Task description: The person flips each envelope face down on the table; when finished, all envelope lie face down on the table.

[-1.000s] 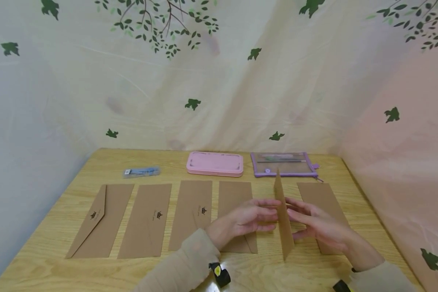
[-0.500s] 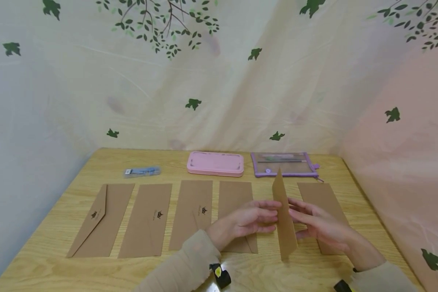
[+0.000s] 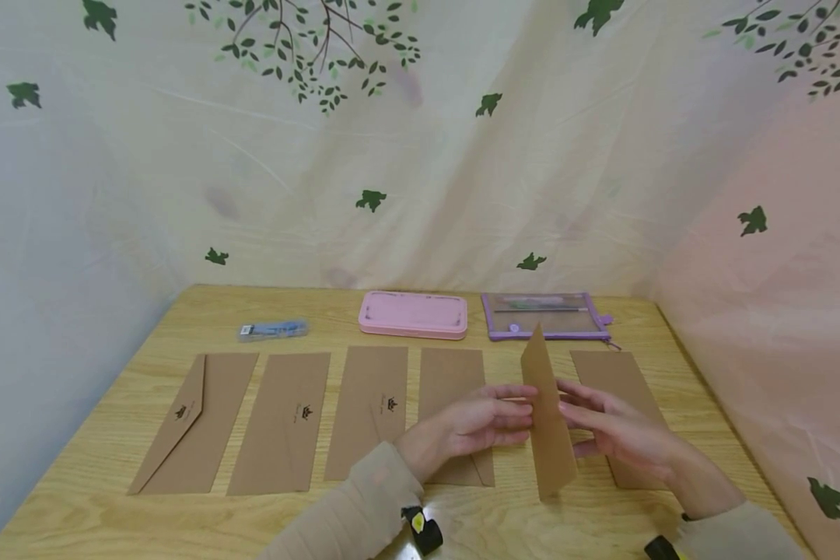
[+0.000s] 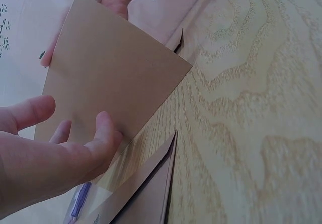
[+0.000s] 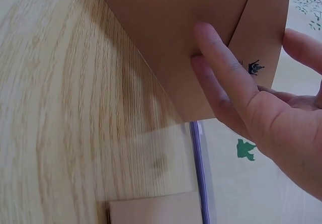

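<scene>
A brown kraft envelope (image 3: 550,443) stands on edge between my two hands, tilted slightly. My left hand (image 3: 465,421) touches its left face with relaxed, spread fingers. From the other side, fingers of my right hand (image 3: 623,435) rest on its right face. The left wrist view shows the envelope's plain side (image 4: 115,68). Its pointed flap (image 5: 269,22) and a small printed crown (image 5: 255,68) show in the right wrist view. Under my left forearm and hand lies another envelope (image 3: 451,369), partly hidden. A further envelope (image 3: 616,381) lies behind my right hand.
Three more envelopes lie flat in a row to the left, the outermost envelope (image 3: 217,435) with its flap side up. Behind the row are a small clear blue box (image 3: 273,330), a pink case (image 3: 413,314) and a purple-edged zip pouch (image 3: 542,319). Cloth walls surround the wooden table (image 3: 490,521).
The held envelope has turned a little, so more of its left face shows in the head view. My right hand has shifted slightly rightward; my left hand has barely moved.
</scene>
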`<state>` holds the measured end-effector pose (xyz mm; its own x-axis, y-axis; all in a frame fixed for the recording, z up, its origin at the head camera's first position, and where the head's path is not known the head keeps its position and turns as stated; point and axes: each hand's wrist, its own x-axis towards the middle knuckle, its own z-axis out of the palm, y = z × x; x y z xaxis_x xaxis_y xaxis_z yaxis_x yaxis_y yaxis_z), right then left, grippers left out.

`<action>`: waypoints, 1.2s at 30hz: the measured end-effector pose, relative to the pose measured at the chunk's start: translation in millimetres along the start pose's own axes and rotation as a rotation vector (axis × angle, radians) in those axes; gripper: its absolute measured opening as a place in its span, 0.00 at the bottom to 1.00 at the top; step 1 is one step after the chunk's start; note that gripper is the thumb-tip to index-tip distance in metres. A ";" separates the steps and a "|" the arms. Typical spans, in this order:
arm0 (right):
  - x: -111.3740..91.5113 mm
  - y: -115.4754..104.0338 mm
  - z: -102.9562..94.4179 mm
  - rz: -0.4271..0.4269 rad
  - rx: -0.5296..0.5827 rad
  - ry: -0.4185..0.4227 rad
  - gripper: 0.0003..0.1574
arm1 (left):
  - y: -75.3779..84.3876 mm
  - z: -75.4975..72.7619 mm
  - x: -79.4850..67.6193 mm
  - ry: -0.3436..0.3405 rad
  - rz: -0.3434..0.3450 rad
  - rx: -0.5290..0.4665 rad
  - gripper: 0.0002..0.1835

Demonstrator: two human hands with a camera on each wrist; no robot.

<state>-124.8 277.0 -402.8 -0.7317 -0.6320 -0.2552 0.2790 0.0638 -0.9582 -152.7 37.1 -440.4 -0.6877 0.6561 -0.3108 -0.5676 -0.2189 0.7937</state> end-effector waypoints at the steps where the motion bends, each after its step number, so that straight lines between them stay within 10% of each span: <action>1: -0.5 0.3 -0.6 0.000 0.000 0.000 0.44 | 0.2 0.0 -0.3 0.000 -0.002 0.001 0.20; 36: -10.3 3.2 -15.2 0.031 -0.039 0.084 0.46 | -0.1 -4.4 -1.1 0.007 -0.022 0.011 0.21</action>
<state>-125.9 295.4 -405.2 -0.7731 -0.5626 -0.2931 0.2788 0.1136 -0.9536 -153.8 33.2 -442.5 -0.6780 0.6558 -0.3320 -0.5777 -0.1962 0.7923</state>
